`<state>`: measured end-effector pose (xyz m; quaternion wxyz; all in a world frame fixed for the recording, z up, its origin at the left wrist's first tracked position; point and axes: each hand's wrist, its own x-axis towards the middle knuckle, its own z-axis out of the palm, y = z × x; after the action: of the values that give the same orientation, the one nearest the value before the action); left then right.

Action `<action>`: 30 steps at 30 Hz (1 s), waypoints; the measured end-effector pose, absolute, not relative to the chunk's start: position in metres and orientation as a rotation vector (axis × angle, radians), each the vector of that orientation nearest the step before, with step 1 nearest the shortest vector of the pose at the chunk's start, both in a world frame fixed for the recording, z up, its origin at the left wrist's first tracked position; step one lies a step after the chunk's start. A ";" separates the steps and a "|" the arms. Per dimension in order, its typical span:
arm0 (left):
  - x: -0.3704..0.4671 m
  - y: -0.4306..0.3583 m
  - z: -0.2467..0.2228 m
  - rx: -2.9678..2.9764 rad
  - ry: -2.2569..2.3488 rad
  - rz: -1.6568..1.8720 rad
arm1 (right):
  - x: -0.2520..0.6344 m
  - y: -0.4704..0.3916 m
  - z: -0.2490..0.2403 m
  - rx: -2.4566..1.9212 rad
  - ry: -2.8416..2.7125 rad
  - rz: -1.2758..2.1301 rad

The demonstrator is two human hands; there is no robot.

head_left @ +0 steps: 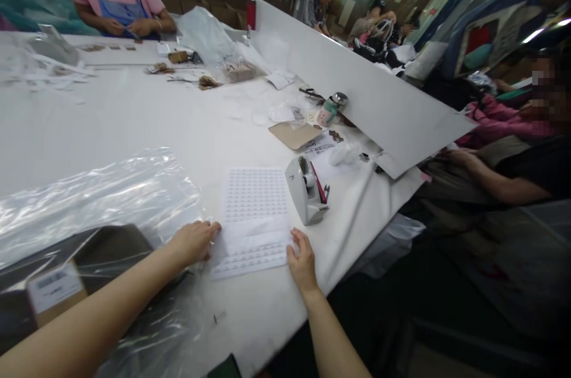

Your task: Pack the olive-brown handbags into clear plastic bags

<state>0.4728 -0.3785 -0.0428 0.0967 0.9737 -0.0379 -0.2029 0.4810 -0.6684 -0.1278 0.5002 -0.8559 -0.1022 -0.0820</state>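
A sheet of small printed labels (256,193) lies on the white table, with a blank band across its lower part. My left hand (193,241) is at the sheet's left edge, its fingers bent and closed together; what they pinch is hidden. Beside that hand a large clear plastic bag (147,187) covers a dark item (120,241) and a white barcode label (56,287). My right hand (302,262) rests at the sheet's lower right edge, thumb and fingers apart and slightly curved. Just beyond it stands a white tape dispenser (306,190) with a red pen-like object in it.
Farther back are a piece of brown card (294,135), a green-and-pink bottle (329,109) and a leaning white board (348,80). A person in a blue apron (118,6) sits across the table (125,110). Another person's arm (495,178) is at the right.
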 end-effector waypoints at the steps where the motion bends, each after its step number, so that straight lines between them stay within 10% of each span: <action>1: 0.474 -0.378 -0.039 2.912 -0.130 -0.559 | 0.479 -0.669 -0.126 -2.108 -0.259 -0.225; 30: 0.438 -0.464 -0.105 2.599 -0.553 -0.166 | 0.470 -0.677 -0.093 -2.707 -0.319 -0.061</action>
<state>0.4382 -0.4645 -0.1051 0.2372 0.9484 -0.2016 -0.0607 0.4696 -0.6772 -0.0932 0.2059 -0.9716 -0.1144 -0.0218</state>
